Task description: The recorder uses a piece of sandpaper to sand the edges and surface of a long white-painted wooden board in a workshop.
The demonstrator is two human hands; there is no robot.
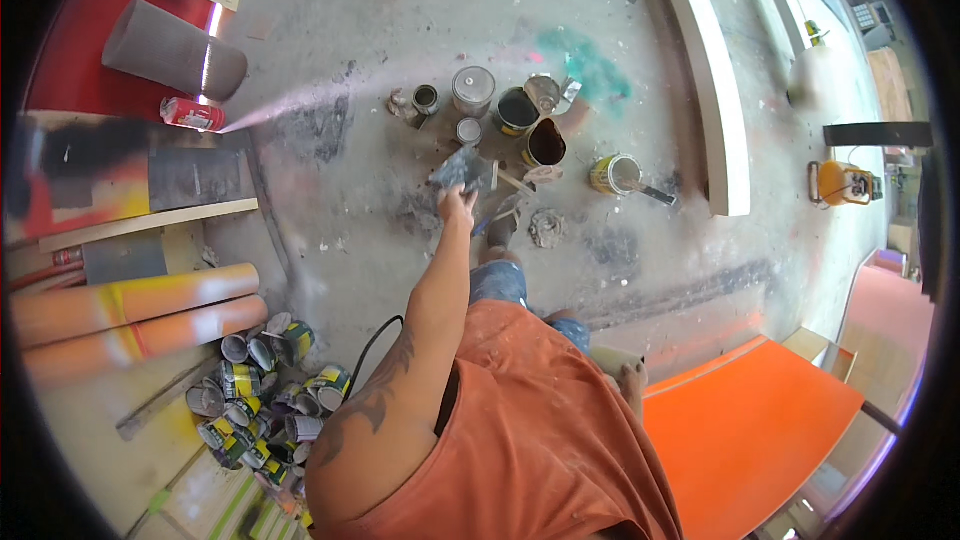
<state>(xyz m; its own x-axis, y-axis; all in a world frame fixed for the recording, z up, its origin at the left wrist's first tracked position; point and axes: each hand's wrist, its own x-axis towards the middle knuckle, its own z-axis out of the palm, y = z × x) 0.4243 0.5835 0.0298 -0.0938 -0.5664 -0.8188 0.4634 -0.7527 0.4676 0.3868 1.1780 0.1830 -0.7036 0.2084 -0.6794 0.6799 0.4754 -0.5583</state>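
My left arm reaches forward over the floor. Closed in my left hand (457, 204) is a dark grey, paint-smeared flat piece (462, 169), whose exact kind I cannot make out. It is held just in front of a small lidded can (469, 132). Beyond stand a larger lidded tin (473, 90) and an open can of dark paint (517, 110). An open can with brown contents (545, 143) is to the right. Low at my right side, my right hand (633, 386) has its fingers around a pale rounded thing (612, 360), mostly hidden by my orange shirt.
A paint can with a brush (655, 194) across it stands farther right. A crumpled rag (547, 228) lies near my foot. Many used cans (250, 390) are piled at left, below orange rolls (140, 305). An orange panel (750, 430) is at right, a long white beam (715, 90) beyond.
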